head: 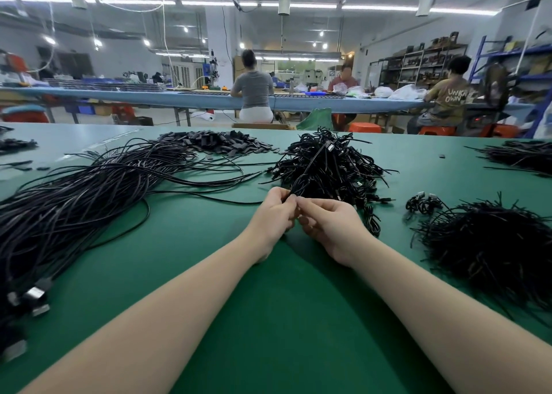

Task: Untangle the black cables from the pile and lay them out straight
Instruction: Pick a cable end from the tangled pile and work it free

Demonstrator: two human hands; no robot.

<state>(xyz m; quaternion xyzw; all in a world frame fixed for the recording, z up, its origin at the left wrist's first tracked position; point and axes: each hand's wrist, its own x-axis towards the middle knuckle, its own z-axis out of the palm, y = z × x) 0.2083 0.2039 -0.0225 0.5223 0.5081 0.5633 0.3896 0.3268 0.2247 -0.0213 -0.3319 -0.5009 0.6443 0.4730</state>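
Bare forearms reach forward over a green work mat (268, 319); room beyond is a workshop with a long blue bench (191, 99), three seated people at it, shelving at right, strip lights overhead.

Mat contents: long straightened black cables (89, 196) lie in a thick bundle at left, connector ends near the lower left edge; tangled pile of short black cables (328, 163) sits just beyond the hands; second dense pile (493, 244) at right; heap of small flat black pieces (221, 142) at the far side.

Left hand (273, 214): fingers curled, thumb and fingertips pinching a single black cable (310, 166) that rises from the pinch up into the tangled pile; right hand (331, 223): fingers curled inward, tips meeting the left hand at the same cable; cannot tell exactly how much of the cable the right fingers enclose.
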